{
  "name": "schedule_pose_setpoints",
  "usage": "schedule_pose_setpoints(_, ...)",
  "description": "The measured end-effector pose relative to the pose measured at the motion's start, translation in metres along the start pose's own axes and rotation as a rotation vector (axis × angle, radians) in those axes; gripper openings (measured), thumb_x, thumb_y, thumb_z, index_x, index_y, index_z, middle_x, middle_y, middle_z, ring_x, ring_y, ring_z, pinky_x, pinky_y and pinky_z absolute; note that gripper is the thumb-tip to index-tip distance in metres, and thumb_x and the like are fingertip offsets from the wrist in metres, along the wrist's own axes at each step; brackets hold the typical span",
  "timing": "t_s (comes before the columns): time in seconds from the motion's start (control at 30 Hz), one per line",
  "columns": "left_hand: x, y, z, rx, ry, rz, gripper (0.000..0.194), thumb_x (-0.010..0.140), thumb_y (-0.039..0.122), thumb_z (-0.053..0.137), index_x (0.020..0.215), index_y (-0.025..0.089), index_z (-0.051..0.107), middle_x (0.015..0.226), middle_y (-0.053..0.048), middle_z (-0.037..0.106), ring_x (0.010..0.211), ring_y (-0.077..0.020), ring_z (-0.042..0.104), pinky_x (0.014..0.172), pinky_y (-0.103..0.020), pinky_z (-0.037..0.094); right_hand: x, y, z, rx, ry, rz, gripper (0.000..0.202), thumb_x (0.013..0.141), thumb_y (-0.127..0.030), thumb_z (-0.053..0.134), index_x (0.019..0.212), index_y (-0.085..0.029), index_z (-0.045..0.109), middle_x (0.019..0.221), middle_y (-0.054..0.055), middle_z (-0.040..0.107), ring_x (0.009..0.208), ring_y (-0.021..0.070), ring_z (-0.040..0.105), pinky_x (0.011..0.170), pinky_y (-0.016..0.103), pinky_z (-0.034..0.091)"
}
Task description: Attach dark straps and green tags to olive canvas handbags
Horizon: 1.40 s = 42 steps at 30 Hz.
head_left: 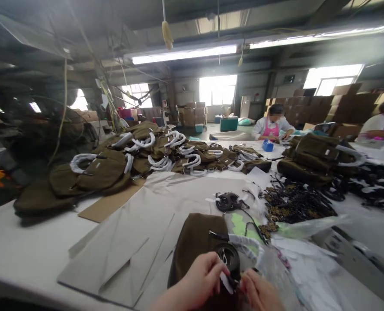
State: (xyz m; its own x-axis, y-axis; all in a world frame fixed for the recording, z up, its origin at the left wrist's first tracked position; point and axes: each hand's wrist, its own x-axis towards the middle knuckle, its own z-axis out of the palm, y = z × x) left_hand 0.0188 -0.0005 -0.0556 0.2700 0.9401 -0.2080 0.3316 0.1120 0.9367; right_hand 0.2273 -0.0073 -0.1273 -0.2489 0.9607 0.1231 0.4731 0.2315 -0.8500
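An olive-brown handbag (195, 237) lies on the table right in front of me, its handle (248, 244) wrapped in white. On top of the bag rests a coiled black strap (230, 258). My left hand (203, 276) is closed at the lower edge of the coil, fingers pinching the strap beside a small white tag (226, 284). Close by on the right, my right hand (258, 291) is also closed, its fingertips on a dark end of the strap. The exact piece between the fingers is small and partly hidden.
Several brown handbags (97, 175) are heaped along the far side, others (312, 160) to the right. A second coiled strap (228, 201) lies ahead, near a pile of black chains (292, 203). Grey sheets (123, 255) cover the left. Two people (271, 125) work across the table.
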Motion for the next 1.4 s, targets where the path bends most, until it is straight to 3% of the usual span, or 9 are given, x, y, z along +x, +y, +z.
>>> schedule_pose_setpoints(0.07,0.003,0.004,0.010,-0.305,-0.080,-0.069,0.048,0.079,0.067,0.049,0.077,0.019,0.050,0.063,-0.003,0.062,0.049,-0.0142,0.057,0.049,-0.026,0.042,-0.006,-0.018,-0.001,0.218,-0.063,0.193,0.049,0.093,-0.060,0.038,0.067,-0.025,0.058,0.046,-0.001,0.055,0.039,0.0154,0.050,0.040,0.027,0.040)
schedule_pose_setpoints(0.17,0.002,0.012,0.017,-0.443,-0.076,-0.110,0.052,0.072,0.068,0.058,0.073,0.018,0.047,0.066,-0.005,0.066,0.050,-0.0130,0.061,0.049,-0.023,0.044,-0.009,-0.041,-0.009,0.437,-0.116,0.372,0.046,0.079,-0.066,0.058,0.068,-0.021,0.060,0.051,-0.001,0.058,0.041,0.0126,0.051,0.041,0.024,0.041)
schedule_pose_setpoints(0.3,0.004,0.012,0.011,-0.472,-0.026,-0.162,0.038,0.076,0.050,0.067,0.074,0.016,0.050,0.079,-0.006,0.073,0.051,-0.0080,0.059,0.049,-0.019,0.044,-0.009,-0.043,-0.026,0.464,0.106,0.375,0.046,0.081,-0.063,0.057,0.071,-0.019,0.061,0.052,-0.002,0.055,0.046,0.0113,0.049,0.046,0.023,0.042)
schedule_pose_setpoints(0.4,0.005,0.009,0.006,-0.416,0.031,-0.138,0.028,0.079,0.038,0.066,0.070,0.016,0.050,0.084,-0.008,0.075,0.050,-0.0070,0.058,0.048,-0.017,0.044,-0.016,-0.035,-0.039,0.302,0.188,0.339,0.038,0.088,-0.054,0.054,0.077,-0.019,0.064,0.055,-0.001,0.055,0.050,0.0121,0.050,0.049,0.024,0.042)
schedule_pose_setpoints(0.6,0.003,0.007,0.004,-0.606,-0.064,-0.212,0.032,0.074,0.034,0.072,0.067,0.016,0.046,0.089,-0.010,0.076,0.055,-0.0092,0.065,0.051,-0.019,0.050,-0.035,-0.031,-0.041,-0.135,0.072,0.179,0.015,0.085,-0.032,0.062,0.085,-0.019,0.069,0.081,0.006,0.069,0.069,0.0165,0.061,0.065,0.028,0.049)
schedule_pose_setpoints(0.73,0.004,0.002,0.006,-0.640,-0.088,-0.236,0.035,0.071,0.038,0.076,0.068,0.015,0.050,0.074,-0.004,0.072,0.057,-0.0112,0.067,0.052,-0.019,0.052,-0.038,-0.025,-0.036,-0.183,0.090,0.187,0.014,0.084,-0.025,0.060,0.093,-0.017,0.069,0.082,0.006,0.069,0.066,0.0157,0.061,0.064,0.028,0.050)
schedule_pose_setpoints(0.97,0.001,0.003,0.006,-0.501,-0.074,-0.194,0.038,0.074,0.048,0.074,0.069,0.014,0.057,0.069,-0.004,0.069,0.059,-0.0123,0.066,0.056,-0.021,0.053,-0.029,-0.016,-0.030,-0.207,0.027,0.197,0.022,0.087,-0.022,0.056,0.103,-0.017,0.070,0.101,0.009,0.073,0.085,0.0197,0.068,0.081,0.033,0.054)
schedule_pose_setpoints(1.13,0.000,0.004,0.006,-0.464,-0.060,-0.193,0.039,0.074,0.050,0.073,0.071,0.015,0.057,0.069,-0.004,0.069,0.058,-0.0126,0.065,0.056,-0.022,0.052,-0.027,-0.009,-0.026,-0.141,0.003,0.265,0.024,0.085,-0.025,0.060,0.105,-0.019,0.071,0.101,0.008,0.075,0.081,0.0197,0.070,0.079,0.033,0.055)
schedule_pose_setpoints(1.4,0.001,0.003,0.011,-0.437,-0.097,-0.190,0.040,0.077,0.052,0.068,0.071,0.015,0.057,0.070,-0.004,0.070,0.057,-0.0117,0.064,0.054,-0.021,0.050,-0.028,-0.009,-0.030,-0.039,-0.036,0.390,0.019,0.089,-0.033,0.057,0.082,-0.020,0.069,0.074,0.002,0.074,0.059,0.0158,0.066,0.058,0.026,0.050)
